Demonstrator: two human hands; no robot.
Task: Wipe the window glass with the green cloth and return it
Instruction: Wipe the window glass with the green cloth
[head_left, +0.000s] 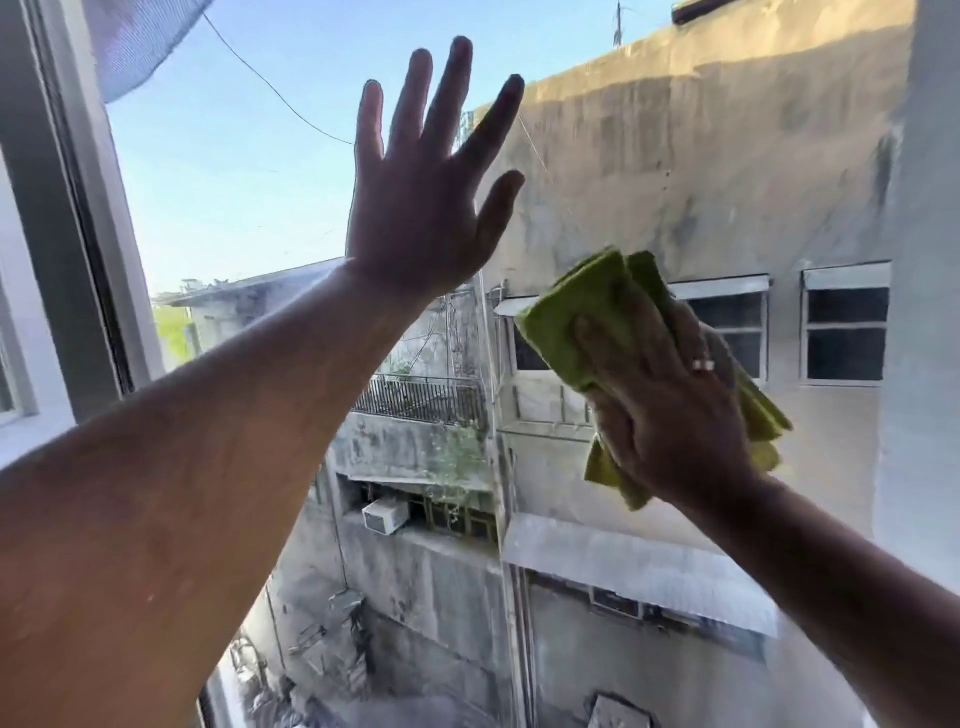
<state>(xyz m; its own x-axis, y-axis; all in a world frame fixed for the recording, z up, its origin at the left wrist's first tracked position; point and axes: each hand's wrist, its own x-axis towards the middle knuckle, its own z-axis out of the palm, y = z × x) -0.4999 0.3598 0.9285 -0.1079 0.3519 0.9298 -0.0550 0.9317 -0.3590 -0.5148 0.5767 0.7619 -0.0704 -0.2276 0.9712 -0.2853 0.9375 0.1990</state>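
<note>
The window glass (675, 171) fills most of the view, with buildings and sky behind it. My right hand (670, 400) presses a folded green cloth (571, 317) flat against the pane right of centre; cloth corners stick out above and below the hand. A ring shows on one finger. My left hand (421, 192) is raised higher, left of the cloth, palm toward the glass with fingers spread, holding nothing. Whether it touches the pane I cannot tell.
The grey and white window frame (67, 249) runs down the left edge. A piece of blue-grey mesh (140, 41) hangs at the top left corner. Streaks and haze show on the lower glass.
</note>
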